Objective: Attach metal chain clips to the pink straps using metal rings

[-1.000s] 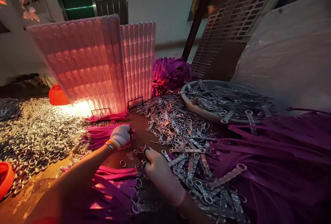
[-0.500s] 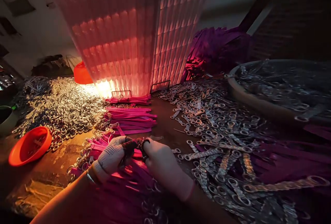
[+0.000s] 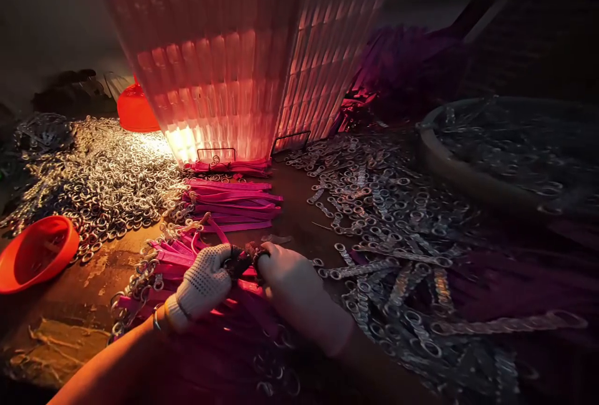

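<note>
Hands: here's the left hand point(image 3: 204, 284) meeting the right hand point(image 3: 302, 289), knuckles curled, can't tell whether dark fingertips grip anything | Magenta straps point(image 3: 173, 256): fanned beneath, metal rings point(image 3: 159, 282) leftward, probably avoiding tangles | Red lamp point(image 3: 138, 110): low behind translucent panels point(image 3: 210, 80), likely cutting glare

Red lamp point(image 3: 137, 110) lighting brown worktable point(image 3: 299, 202); dim grey wall point(image 3: 51, 12) behind.

I see the left grip point(image 3: 203, 283) gloved in dark-dotted white, the straps point(image 3: 234, 198) magenta, the right-side links point(image 3: 367, 273) silver-grey, the left bowl point(image 3: 60, 258) orange-red.
</note>
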A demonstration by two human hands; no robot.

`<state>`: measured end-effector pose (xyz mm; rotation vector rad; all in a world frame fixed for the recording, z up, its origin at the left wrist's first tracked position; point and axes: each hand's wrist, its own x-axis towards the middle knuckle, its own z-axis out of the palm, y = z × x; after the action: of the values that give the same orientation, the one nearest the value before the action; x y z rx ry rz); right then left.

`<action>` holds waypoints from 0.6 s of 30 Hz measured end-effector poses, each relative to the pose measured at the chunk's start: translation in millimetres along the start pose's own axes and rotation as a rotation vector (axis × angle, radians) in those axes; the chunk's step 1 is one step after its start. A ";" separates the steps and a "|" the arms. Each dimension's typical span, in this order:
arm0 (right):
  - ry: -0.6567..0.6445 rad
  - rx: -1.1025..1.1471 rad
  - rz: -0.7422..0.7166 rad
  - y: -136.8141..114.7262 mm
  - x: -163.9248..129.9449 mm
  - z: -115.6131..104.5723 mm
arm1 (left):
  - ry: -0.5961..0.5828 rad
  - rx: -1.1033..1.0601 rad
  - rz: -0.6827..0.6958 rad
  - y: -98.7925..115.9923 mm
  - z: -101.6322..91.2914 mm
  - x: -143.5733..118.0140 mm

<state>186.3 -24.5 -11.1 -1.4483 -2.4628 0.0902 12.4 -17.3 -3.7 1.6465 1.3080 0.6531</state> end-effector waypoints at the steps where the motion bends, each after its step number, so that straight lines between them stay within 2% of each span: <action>1: -0.007 -0.005 0.001 0.7 0.2 0.6 | 0.037 0.123 0.042 -2.7 2.6 -0.6; 4: -0.025 0.017 0.054 1.6 0.1 2.7 | 0.075 0.337 0.068 -13.2 7.9 -1.0; 8: -0.109 0.111 0.146 0.2 0.8 -3.5 | -0.094 0.083 0.056 -20.9 2.6 2.2; 10: -0.226 0.157 0.148 0.0 3.6 -10.7 | -0.076 -0.009 0.034 -21.0 -0.5 2.5; 13: -0.386 0.125 0.186 1.1 9.1 -18.6 | 0.011 -0.013 -0.004 -22.3 0.6 -0.9; 15: -0.420 0.077 0.192 1.8 11.2 -19.6 | 0.013 -0.022 -0.036 -25.2 3.7 -4.2; 18: -0.429 0.015 0.086 0.6 10.3 -18.4 | -0.016 0.011 -0.043 -28.7 8.0 -6.5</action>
<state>187.0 -16.9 8.6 -1.6733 -2.7139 0.4821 3.7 -25.1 -31.8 1.6249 1.3334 0.6072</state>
